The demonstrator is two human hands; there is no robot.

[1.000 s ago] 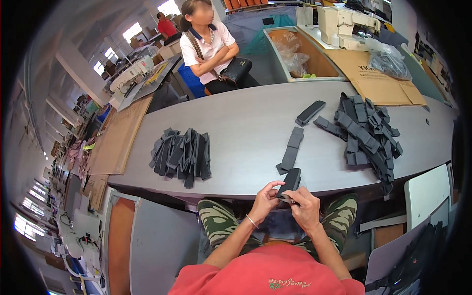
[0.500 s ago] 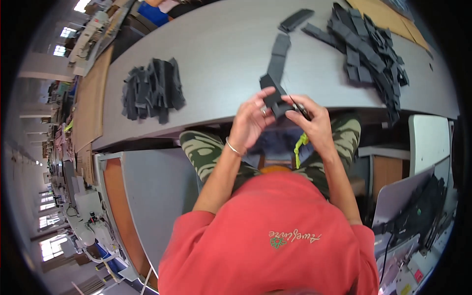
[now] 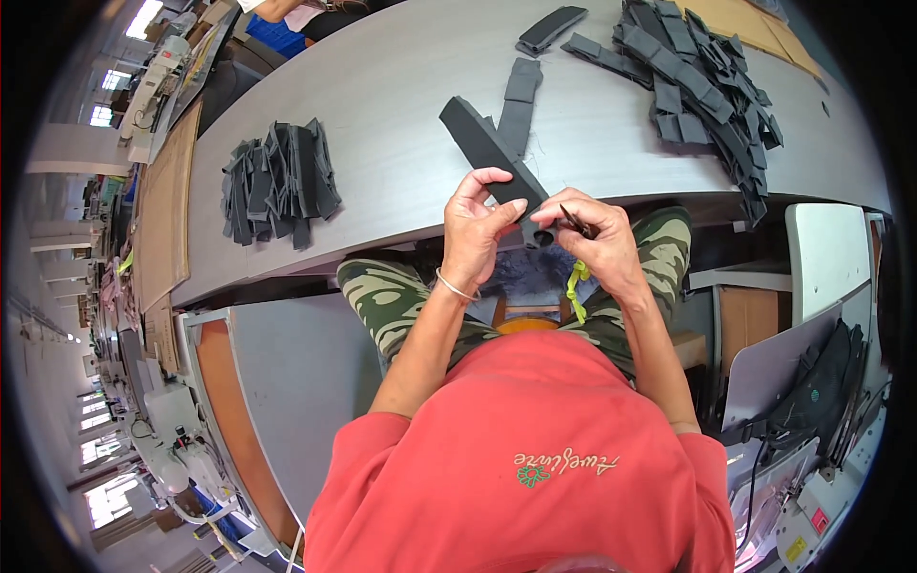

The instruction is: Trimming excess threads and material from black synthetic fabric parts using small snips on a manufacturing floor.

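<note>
A folded dark grey fabric piece (image 3: 485, 145) slants over the table's near edge, pinched between the thumb and fingers of my left hand (image 3: 473, 229). My right hand (image 3: 608, 250) is closed around small black thread snips (image 3: 577, 222), partly hidden by the fingers. Its fingertips touch the fabric's lower end. A yellow-green cord (image 3: 577, 288) hangs below that hand. Behind the held piece, a grey fabric strip (image 3: 520, 103) lies on the table with loose threads beside it. Farther back rests a separate folded piece (image 3: 551, 29).
On the grey table (image 3: 401, 124), a bundle of grey fabric pieces (image 3: 279, 181) lies at left and a larger heap of strips (image 3: 702, 86) at right. Brown cardboard (image 3: 167, 215) borders the left edge. Part of another person (image 3: 330, 21) shows at the far left.
The held fabric has swung out longer, its far end now pointing up and left. My left thumb presses on it, and my right fingertips have come to its lower end.
</note>
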